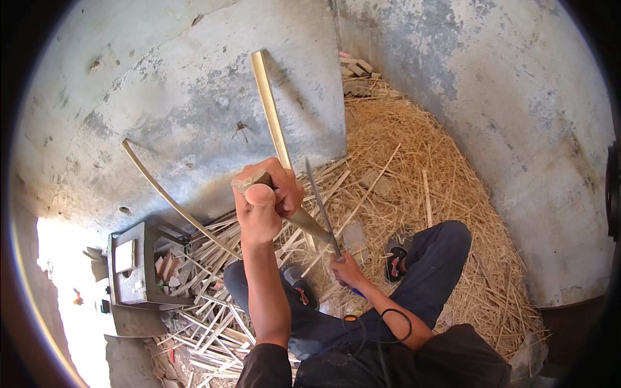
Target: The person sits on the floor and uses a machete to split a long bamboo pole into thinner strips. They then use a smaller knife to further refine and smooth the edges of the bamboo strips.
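- Grey concrete walls fill the upper half of the frame and meet in a corner at top centre; a second wall face runs down the right side
- Straw and shavings are heaped into that corner and spread to the lower right, leaving little bare ground around the seated person's legs
- Cut bamboo slats lie criss-crossed at lower centre-left, just beside a grey block-shaped box; its open side shows a few pale reddish pieces (too small to tell what they are)
- One thin curved strip leans from the slat pile up along the wall at left
- Left hand, at centre, is closed in a fist round the near end of a long bamboo strip, thumb on top; the strip rises to the upper centre against the wall
- Right hand, lower and just right of centre, is wrapped round the handle of a knife, whose narrow blade points up beside the strip, close to the left hand
- Sandalled feet rest on the straw
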`<move>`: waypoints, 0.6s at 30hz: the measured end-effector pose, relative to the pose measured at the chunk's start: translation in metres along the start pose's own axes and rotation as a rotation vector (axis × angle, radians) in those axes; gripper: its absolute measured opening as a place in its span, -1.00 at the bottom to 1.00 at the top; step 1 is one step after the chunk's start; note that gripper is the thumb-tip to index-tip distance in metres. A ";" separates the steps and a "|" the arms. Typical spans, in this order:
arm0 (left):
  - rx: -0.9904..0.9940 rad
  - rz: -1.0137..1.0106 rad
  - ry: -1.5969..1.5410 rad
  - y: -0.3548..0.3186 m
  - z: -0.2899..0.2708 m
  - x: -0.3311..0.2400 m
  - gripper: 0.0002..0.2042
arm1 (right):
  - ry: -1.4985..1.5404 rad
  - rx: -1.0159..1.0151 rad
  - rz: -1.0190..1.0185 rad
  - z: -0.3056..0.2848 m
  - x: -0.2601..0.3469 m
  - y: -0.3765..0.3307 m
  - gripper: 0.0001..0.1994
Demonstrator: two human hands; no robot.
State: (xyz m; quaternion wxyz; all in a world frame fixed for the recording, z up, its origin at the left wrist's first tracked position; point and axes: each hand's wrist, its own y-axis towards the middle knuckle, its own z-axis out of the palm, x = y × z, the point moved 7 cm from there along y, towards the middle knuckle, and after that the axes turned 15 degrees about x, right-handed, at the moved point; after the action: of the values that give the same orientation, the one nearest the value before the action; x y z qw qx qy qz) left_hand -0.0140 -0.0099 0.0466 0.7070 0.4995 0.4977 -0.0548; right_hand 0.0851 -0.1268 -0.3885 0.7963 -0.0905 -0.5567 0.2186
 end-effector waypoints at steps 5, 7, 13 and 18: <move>0.045 -0.032 -0.034 -0.011 0.001 -0.006 -0.26 | -0.244 -0.033 0.057 -0.043 -0.095 0.028 -0.97; -0.001 -0.003 -0.018 -0.012 0.000 -0.006 -0.26 | -0.486 -0.046 -0.098 -0.059 -0.120 0.037 -0.98; -0.011 0.014 -0.060 -0.019 -0.003 -0.012 -0.30 | 0.223 0.058 0.305 -0.046 -0.131 0.029 -0.91; -0.012 -0.001 0.040 -0.031 -0.021 -0.013 -0.32 | 0.561 0.291 0.317 -0.032 -0.131 0.029 -0.84</move>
State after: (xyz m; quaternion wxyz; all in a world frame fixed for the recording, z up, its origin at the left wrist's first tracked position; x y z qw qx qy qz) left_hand -0.0517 -0.0143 0.0363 0.6999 0.4960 0.5123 -0.0424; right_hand 0.0697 -0.1565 -0.5226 0.8789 -0.1182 -0.2582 0.3832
